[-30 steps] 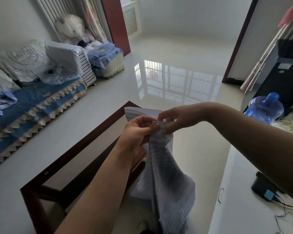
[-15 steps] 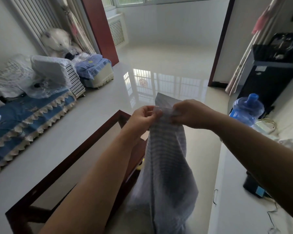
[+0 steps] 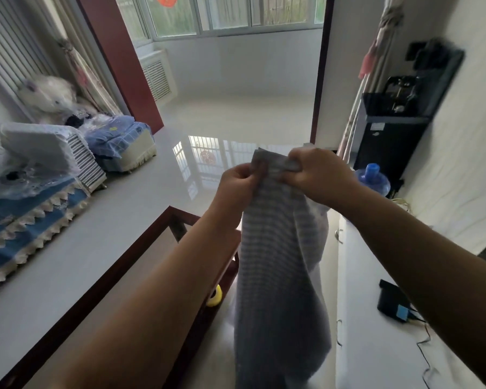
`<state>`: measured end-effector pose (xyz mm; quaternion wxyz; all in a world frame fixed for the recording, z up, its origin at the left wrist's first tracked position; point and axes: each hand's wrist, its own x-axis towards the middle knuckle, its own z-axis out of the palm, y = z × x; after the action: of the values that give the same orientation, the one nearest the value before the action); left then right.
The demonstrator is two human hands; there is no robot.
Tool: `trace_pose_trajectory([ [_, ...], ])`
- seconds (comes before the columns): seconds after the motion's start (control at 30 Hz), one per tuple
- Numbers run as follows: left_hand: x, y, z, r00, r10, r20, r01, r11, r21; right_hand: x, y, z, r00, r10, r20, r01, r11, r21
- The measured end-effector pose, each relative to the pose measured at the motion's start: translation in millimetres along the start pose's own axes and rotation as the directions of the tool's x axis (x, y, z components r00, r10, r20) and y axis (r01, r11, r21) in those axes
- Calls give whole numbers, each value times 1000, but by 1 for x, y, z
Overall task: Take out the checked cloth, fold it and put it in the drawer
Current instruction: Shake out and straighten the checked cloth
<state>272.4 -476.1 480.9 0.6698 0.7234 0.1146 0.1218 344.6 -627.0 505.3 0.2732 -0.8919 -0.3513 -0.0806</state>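
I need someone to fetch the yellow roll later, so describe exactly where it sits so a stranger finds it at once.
Start at the dark red wooden table frame on the left of the pale floor. At its near right corner, just left of the hanging checked cloth, a small yellow roll shows below the frame's edge. It is the only bright yellow thing there; what it rests on is hidden.

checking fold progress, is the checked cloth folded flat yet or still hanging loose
Hanging loose. The left hand and right hand pinch the checked cloth at its top edge; the rest drapes down.
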Motion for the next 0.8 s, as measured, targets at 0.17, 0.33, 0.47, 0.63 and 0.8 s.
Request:
trace_pose_trajectory([
  [0.17, 12, 3, -18, 998, 59, -20, -58, 998, 20, -2, 12, -10, 986, 77, 150, -94, 989, 110],
  [0.33, 29, 15, -39, 993, 105, -60, -106, 994, -9, -9, 46, -10, 856, 155, 493, -223, 971, 83],
  [0.47, 41, 18, -53, 989, 127, -73, -127, 992, -4, -22, 69, -3, 771, 265, 580, -250, 962, -108],
  [0.63, 53, 17, -70, 982, 146, -123, -149, 989, -10, -54, 88, 24, 727, 283, 626, -253, 957, -139],
  [0.8, 66, -2, -84, 971, 108, -211, -109, 994, 5, -78, 89, 51, 803, 180, 568, -8, 957, -292],
])
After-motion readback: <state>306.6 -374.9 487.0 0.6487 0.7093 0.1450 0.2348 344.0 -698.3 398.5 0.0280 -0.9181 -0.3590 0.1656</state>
